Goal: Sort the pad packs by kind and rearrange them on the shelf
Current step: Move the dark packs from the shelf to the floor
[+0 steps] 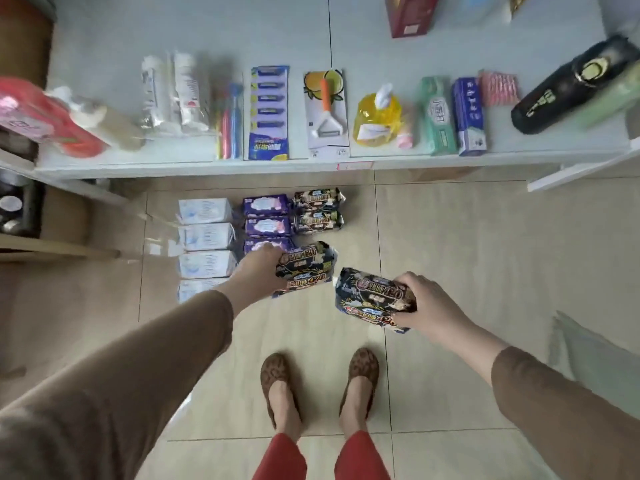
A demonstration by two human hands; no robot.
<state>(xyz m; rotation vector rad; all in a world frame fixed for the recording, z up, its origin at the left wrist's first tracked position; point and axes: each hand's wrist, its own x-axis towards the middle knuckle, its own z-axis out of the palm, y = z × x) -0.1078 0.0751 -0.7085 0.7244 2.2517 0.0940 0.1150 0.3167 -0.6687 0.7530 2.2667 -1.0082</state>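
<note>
Below shelf edge [207, 166], black-pack column [318, 211] lies ahead; left hand [258, 271] grips black pack [306, 268], nearer, long axis crosswise; right hand [427, 303] grips second pack [372, 296], probably same kind.

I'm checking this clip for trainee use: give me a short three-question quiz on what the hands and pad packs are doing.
1. True or false: each hand holds a dark pack.
2. Which column on the floor has the most packs? A white, B purple, C dark
3. Fill in: the purple packs lie between the white column and the ___ column.

Key: 1 true: left hand grips one dark pack, right hand another. 2 A, white packs. 3 dark; purple packs.
</note>
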